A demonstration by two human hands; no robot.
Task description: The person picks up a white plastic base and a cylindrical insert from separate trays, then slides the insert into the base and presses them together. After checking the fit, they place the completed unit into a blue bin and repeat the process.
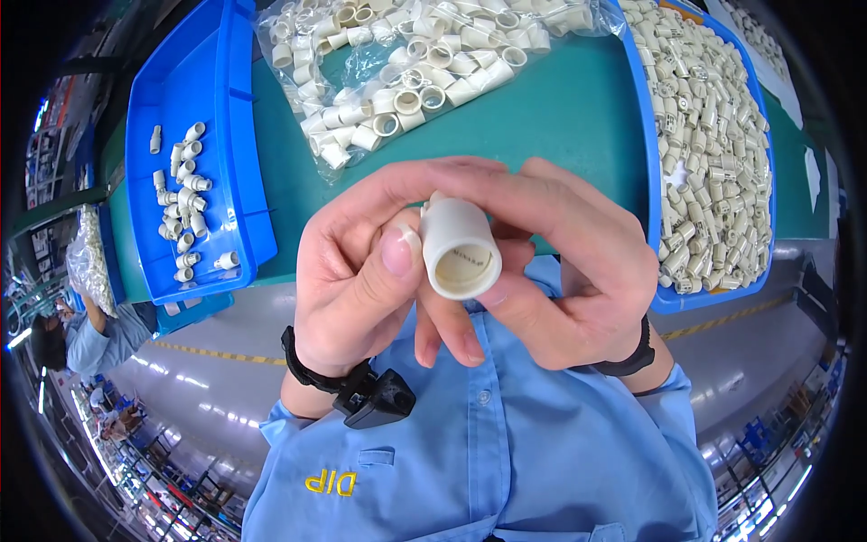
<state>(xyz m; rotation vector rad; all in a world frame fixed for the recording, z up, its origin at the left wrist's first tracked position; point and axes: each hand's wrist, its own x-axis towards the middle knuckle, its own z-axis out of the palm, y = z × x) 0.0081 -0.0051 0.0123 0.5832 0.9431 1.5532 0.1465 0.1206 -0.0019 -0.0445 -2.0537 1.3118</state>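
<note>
Both hands grip a white hollow plastic sleeve [460, 237] between them, above the table's near edge. Its round open end is turned up toward me, with small dark marks on the inner wall. On the sleeve's left side, my left hand [348, 280] presses it with the thumb, its other fingers curled beneath. My right hand [582, 266] wraps it from the right, thumb near the lower rim and forefinger along the far side. Whether a second part sits at the sleeve's hidden far end I cannot tell.
Beyond my hands, a clear bag [397, 99] of similar white sleeves lies on the green tabletop [569, 117]. A blue tray [239, 172] at left holds several white parts. At right, a blue bin [652, 163] is heaped with small cream parts. Another person's sleeve [108, 343] shows far left.
</note>
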